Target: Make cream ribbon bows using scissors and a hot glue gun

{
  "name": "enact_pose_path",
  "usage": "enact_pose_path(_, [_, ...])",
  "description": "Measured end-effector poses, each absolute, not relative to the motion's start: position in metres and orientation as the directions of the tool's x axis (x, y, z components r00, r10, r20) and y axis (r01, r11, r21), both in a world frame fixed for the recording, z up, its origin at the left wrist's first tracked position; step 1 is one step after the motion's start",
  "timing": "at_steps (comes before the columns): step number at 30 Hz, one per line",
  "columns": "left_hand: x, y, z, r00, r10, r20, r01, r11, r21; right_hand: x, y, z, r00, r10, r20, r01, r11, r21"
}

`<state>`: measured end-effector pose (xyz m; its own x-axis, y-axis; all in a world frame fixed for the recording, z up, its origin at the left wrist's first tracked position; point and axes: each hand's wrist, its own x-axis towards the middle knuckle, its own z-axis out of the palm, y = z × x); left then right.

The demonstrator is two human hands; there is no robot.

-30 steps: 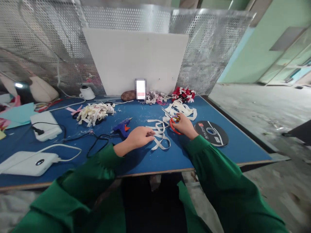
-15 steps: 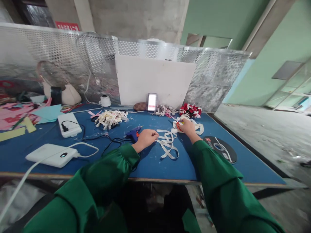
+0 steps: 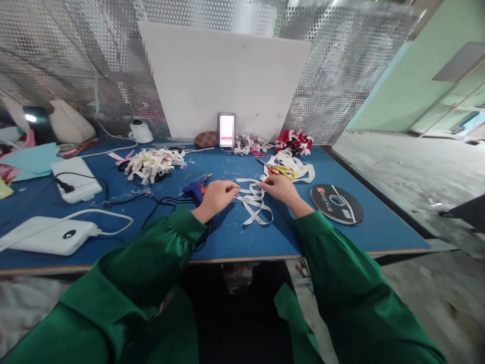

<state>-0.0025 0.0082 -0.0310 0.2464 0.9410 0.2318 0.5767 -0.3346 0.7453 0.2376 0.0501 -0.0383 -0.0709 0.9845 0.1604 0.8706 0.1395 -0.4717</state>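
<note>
A looped white ribbon point(image 3: 253, 205) lies on the blue table between my hands. My left hand point(image 3: 216, 198) is closed in a pinch on the ribbon's left side. On its other side, my right hand point(image 3: 281, 191) pinches the ribbon between thumb and fingertips. Just beyond the right hand, scissors point(image 3: 288, 173) with yellow and orange handles lie on a bundle of white ribbon point(image 3: 305, 171). A blue glue gun point(image 3: 195, 189) rests beside my left hand, partly hidden behind it.
Ribbon bows form a cream pile point(image 3: 153, 164) at left and a red-and-white pile point(image 3: 293, 142) at right. A black disc point(image 3: 346, 206), a white power bank point(image 3: 45, 235) and a power strip point(image 3: 78, 178) lie nearer. A lit phone point(image 3: 227, 130) leans against a white board point(image 3: 227, 76).
My right hand has let go of the scissors and come left, pinching the ribbon. The scissors now lie on the ribbon bundle. The view has tilted downward.
</note>
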Motion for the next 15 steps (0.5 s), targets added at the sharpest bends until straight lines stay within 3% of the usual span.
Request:
enact_pose_path(8, [0.001, 0.007, -0.031, 0.275, 0.933, 0.231, 0.607, -0.355, 0.711, 0.231, 0.053, -0.047, -0.060, 0.981, 0.182, 0.704, 0.171, -0.689])
enact_pose_path(15, [0.002, 0.011, -0.031, 0.145, 0.918, 0.368, 0.559, -0.383, 0.736, 0.231, 0.047, -0.025, -0.066, 0.952, 0.299, 0.304, 0.304, -0.903])
